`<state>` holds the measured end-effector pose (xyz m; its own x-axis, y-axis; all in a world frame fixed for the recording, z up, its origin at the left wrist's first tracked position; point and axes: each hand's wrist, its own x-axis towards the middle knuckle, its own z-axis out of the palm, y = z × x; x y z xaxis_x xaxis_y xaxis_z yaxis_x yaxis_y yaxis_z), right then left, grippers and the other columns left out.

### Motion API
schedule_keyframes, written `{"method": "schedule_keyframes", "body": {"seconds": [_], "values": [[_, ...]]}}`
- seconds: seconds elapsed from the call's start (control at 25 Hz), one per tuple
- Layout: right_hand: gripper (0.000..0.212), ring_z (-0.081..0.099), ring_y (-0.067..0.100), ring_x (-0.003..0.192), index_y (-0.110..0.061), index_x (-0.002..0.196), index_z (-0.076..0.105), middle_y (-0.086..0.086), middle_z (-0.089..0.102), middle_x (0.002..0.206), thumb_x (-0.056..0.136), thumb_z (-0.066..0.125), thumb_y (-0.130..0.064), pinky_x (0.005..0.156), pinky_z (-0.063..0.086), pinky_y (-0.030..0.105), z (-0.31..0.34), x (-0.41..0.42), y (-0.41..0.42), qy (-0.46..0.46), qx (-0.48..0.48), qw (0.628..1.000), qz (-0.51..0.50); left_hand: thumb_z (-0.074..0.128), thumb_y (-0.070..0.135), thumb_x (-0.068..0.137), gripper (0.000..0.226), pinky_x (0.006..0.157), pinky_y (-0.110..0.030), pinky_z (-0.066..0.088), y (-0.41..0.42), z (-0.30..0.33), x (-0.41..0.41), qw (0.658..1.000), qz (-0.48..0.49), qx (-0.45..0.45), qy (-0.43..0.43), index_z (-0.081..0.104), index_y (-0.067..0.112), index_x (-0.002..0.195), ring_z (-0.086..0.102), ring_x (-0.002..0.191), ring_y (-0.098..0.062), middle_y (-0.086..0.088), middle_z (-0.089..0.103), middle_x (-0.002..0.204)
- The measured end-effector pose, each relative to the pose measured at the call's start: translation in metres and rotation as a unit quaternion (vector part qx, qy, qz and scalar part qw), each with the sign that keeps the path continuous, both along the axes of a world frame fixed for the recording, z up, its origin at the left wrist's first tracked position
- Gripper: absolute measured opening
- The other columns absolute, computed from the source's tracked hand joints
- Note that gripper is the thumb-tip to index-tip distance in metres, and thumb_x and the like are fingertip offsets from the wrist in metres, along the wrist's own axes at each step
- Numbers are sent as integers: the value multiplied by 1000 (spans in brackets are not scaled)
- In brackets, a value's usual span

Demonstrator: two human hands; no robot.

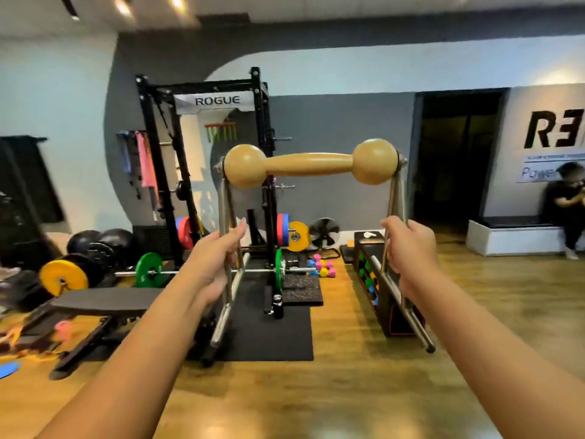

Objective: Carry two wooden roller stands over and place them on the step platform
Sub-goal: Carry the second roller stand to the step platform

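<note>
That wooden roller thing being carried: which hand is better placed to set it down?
Neither alone. The left hand and right hand each grip one metal leg of the roller stand, held off the floor, so probably both lower it together.

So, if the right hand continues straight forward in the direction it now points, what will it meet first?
Probably the black rack of coloured dumbbells on the floor, just beyond the right hand gripping the roller stand. Depth is unclear, so this is a guess.

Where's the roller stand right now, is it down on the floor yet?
No: the roller stand is in the air at centre frame, left hand and right hand each gripping a metal upright, in front of the black squat rack.
</note>
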<state>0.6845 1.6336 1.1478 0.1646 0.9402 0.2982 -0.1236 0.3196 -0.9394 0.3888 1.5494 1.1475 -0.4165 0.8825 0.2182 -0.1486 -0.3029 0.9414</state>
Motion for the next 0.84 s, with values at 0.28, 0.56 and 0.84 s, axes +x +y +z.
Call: {"method": "schedule_keyframes", "body": {"seconds": [0.28, 0.56, 0.84], "values": [[26, 30, 20, 57, -19, 68, 45, 2, 35, 55, 81, 66, -29, 56, 24, 38, 18, -121, 48, 18, 9, 986, 164, 80, 42, 80, 36, 58, -27, 23, -55, 29, -69, 986, 165, -9, 3, 62, 18, 100, 26, 58, -8, 8, 32, 58], [27, 31, 19, 54, -21, 59, 45, 3, 36, 54, 72, 65, -32, 53, 24, 34, 27, -287, 72, 12, 8, 957, 290, 84, 37, 79, 35, 49, -18, 31, -90, 28, -184, 959, 284, 10, -20, 60, 19, 98, 32, 51, -4, 11, 38, 57], [18, 43, 21, 59, -7, 79, 60, 8, 45, 63, 86, 67, -22, 54, 37, 33, 27, -481, 84, -8, 31, 932, 361, 72, -5, 81, 28, 43, -15, 37, -104, 29, -334, 907, 421, -4, -18, 60, 19, 85, 45, 43, 0, 14, 52, 51]]}}
